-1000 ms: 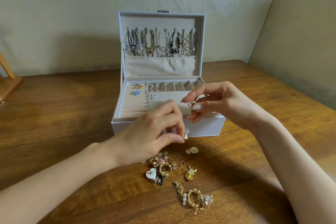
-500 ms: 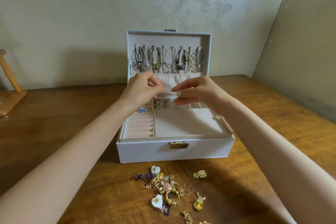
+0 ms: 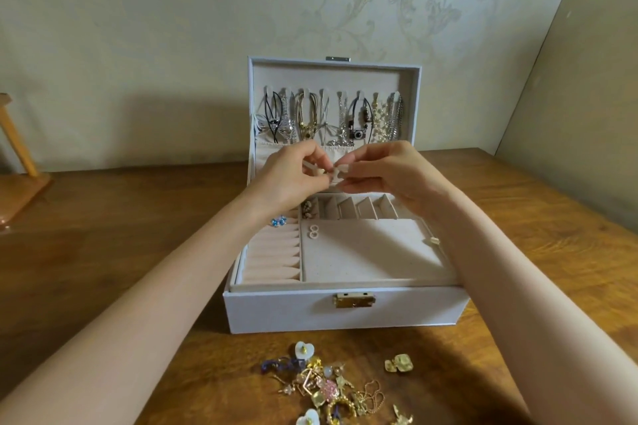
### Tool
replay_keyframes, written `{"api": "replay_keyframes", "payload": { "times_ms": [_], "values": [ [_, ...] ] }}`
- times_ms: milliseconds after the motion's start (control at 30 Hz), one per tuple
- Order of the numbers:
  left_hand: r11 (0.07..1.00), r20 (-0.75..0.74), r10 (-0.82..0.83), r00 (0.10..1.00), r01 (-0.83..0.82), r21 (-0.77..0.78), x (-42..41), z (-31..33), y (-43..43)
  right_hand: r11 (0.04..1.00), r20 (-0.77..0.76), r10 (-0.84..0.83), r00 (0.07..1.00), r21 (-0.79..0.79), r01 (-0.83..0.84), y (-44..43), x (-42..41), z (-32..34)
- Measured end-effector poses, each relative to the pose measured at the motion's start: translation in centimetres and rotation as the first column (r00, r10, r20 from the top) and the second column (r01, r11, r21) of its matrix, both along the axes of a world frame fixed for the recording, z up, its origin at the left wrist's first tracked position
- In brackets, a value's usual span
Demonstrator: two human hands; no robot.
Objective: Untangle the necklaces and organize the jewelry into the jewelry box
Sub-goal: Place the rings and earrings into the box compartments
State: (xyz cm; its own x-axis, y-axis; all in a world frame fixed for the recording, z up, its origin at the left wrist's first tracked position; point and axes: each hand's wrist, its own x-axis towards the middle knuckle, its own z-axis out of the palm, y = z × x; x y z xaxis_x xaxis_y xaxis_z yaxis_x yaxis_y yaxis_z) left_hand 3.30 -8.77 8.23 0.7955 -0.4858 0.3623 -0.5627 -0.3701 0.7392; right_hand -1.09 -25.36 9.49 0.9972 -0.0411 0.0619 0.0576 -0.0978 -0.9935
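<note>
An open white jewelry box (image 3: 345,316) stands on the wooden table. Several necklaces (image 3: 331,121) hang on hooks inside its upright lid. Above the back compartments, my left hand (image 3: 293,172) and my right hand (image 3: 383,172) meet, and each pinches a small pale earring piece (image 3: 329,173) between fingertips. Blue earrings (image 3: 279,221) lie in the ring rolls, a small white pair (image 3: 313,230) lies on the flat pad, and more pieces (image 3: 308,209) fill one back slot. A loose pile of gold jewelry (image 3: 331,386) lies in front of the box.
A gold square earring pair (image 3: 398,363) lies apart on the table (image 3: 138,269), right of the pile. A white heart earring (image 3: 304,348) sits near the box front. A wooden stand (image 3: 20,179) is at the far left. Walls close the back and right.
Both hands rose from the table in front of the box to above its back compartments, carrying the small pale pieces. The view tilted up, so the box now sits lower.
</note>
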Motion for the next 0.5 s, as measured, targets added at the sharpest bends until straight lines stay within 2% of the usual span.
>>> {"api": "replay_keyframes", "payload": {
  "times_ms": [100,233,500],
  "values": [
    [1.000,0.029,-0.010,1.000,0.011,-0.020,-0.19,-0.03,0.03,0.991,-0.031,0.055,0.998,0.122,-0.051,-0.16,-0.16,0.08],
    [0.999,0.037,0.002,0.999,0.000,-0.035,-0.02,-0.14,0.18,0.986,-0.026,0.072,0.997,0.152,-0.067,-0.20,-0.20,0.13],
    [0.997,0.123,0.053,0.991,-0.044,-0.070,-0.17,0.08,0.15,0.999,0.093,0.035,0.995,-0.013,-0.034,-0.02,-0.41,0.16]
  ]
}}
